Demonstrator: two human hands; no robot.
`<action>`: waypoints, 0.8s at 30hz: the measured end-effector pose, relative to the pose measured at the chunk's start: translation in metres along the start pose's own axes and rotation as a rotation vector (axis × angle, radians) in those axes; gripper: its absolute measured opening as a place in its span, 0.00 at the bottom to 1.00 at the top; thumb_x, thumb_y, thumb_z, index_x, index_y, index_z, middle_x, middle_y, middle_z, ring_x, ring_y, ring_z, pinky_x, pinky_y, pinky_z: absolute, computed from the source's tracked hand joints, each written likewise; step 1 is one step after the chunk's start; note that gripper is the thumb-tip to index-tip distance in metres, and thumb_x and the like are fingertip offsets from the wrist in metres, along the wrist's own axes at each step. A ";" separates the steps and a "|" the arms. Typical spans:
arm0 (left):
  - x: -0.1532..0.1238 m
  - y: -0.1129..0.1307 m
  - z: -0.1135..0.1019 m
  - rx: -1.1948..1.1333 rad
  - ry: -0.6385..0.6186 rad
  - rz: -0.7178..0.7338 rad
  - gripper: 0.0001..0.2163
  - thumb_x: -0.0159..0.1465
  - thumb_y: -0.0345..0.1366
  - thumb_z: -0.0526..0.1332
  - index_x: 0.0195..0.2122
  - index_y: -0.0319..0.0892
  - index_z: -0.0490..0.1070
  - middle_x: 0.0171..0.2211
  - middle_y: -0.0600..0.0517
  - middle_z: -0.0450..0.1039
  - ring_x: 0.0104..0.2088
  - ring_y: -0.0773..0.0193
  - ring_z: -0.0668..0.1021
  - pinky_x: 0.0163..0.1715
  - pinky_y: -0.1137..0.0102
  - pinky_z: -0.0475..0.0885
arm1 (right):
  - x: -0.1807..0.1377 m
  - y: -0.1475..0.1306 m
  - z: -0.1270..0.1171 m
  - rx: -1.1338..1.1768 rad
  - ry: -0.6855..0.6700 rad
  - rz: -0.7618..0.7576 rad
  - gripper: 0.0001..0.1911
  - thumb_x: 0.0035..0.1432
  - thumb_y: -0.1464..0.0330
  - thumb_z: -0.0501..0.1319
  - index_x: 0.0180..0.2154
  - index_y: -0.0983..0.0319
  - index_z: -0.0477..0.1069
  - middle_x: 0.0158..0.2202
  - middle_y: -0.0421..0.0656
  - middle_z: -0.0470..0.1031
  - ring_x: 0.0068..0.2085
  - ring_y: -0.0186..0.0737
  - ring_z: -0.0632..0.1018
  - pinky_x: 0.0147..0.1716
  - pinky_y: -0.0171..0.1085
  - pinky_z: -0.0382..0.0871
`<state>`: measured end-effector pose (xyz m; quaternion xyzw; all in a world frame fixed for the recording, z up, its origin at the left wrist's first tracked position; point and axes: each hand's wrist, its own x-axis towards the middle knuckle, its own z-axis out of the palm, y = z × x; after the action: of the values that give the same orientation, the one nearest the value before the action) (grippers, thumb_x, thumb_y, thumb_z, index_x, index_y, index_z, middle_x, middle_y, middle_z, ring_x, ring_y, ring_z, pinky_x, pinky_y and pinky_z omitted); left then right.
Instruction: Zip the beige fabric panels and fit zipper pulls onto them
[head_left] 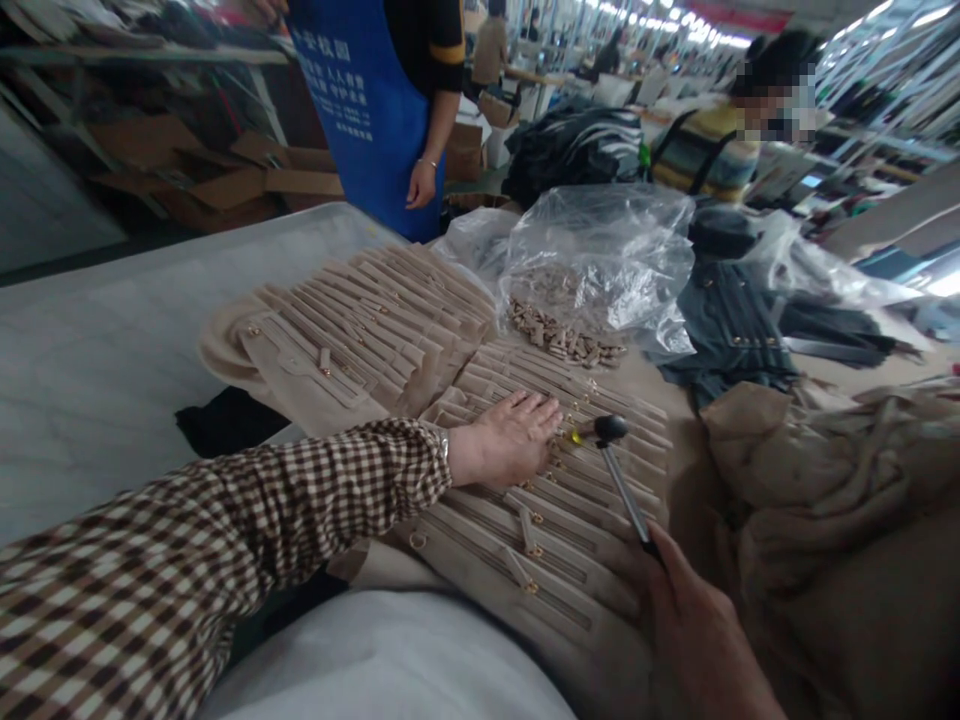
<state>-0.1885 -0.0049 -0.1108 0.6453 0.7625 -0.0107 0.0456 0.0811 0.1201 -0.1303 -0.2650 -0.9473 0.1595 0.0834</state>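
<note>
My left hand [510, 440], in a checked brown sleeve, lies flat with fingers together on a row of beige fabric strips [592, 490] spread across the table. Its fingertips rest beside a small gold fitting [574, 437] on a strip. My right hand [694, 630] grips the handle of a small hammer [626, 485]. The hammer's black head sits just right of the left fingertips, on the strips.
A second fan of beige strips [360, 320] lies further back. A clear plastic bag [600, 260] holds small tan pieces [566, 340]. Dark garments [739, 320] and beige cloth [810, 450] lie right. A person in a blue apron [367, 100] stands behind the table.
</note>
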 end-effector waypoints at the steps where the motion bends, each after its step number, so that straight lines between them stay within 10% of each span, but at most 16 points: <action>1: 0.000 0.000 0.000 0.005 -0.001 0.001 0.26 0.70 0.40 0.46 0.67 0.33 0.55 0.69 0.43 0.51 0.68 0.50 0.58 0.66 0.56 0.53 | -0.002 -0.002 -0.003 -0.001 0.034 0.005 0.24 0.67 0.59 0.48 0.54 0.66 0.71 0.37 0.53 0.82 0.35 0.49 0.84 0.29 0.36 0.77; 5: -0.002 -0.001 0.003 0.011 0.054 0.027 0.26 0.70 0.38 0.46 0.67 0.31 0.55 0.69 0.40 0.50 0.68 0.49 0.56 0.66 0.55 0.52 | -0.012 -0.014 -0.009 0.044 0.143 -0.015 0.24 0.66 0.59 0.50 0.55 0.66 0.69 0.39 0.54 0.82 0.36 0.48 0.84 0.33 0.36 0.78; 10: -0.002 -0.003 0.009 -0.054 0.045 0.029 0.27 0.70 0.41 0.48 0.67 0.32 0.55 0.69 0.39 0.50 0.69 0.49 0.55 0.66 0.53 0.52 | -0.005 -0.018 0.000 -0.017 -0.069 0.010 0.25 0.67 0.59 0.46 0.55 0.64 0.70 0.37 0.52 0.82 0.33 0.49 0.83 0.27 0.37 0.76; 18: 0.031 -0.017 0.006 -0.046 0.014 0.000 0.27 0.70 0.38 0.45 0.68 0.32 0.51 0.70 0.41 0.46 0.69 0.48 0.53 0.67 0.54 0.49 | -0.008 -0.010 -0.026 0.012 0.112 0.038 0.23 0.67 0.59 0.48 0.54 0.64 0.69 0.37 0.52 0.82 0.33 0.47 0.83 0.29 0.35 0.74; 24: 0.031 -0.015 -0.019 -0.036 0.030 0.035 0.27 0.72 0.42 0.44 0.69 0.33 0.49 0.70 0.37 0.45 0.69 0.45 0.53 0.65 0.50 0.53 | -0.017 -0.002 0.005 -0.028 -0.045 0.147 0.28 0.67 0.55 0.45 0.53 0.66 0.71 0.32 0.53 0.82 0.30 0.51 0.83 0.24 0.38 0.73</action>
<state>-0.2093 0.0241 -0.0951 0.6575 0.7519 0.0137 0.0460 0.0932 0.1083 -0.1352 -0.3311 -0.9291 0.1577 0.0463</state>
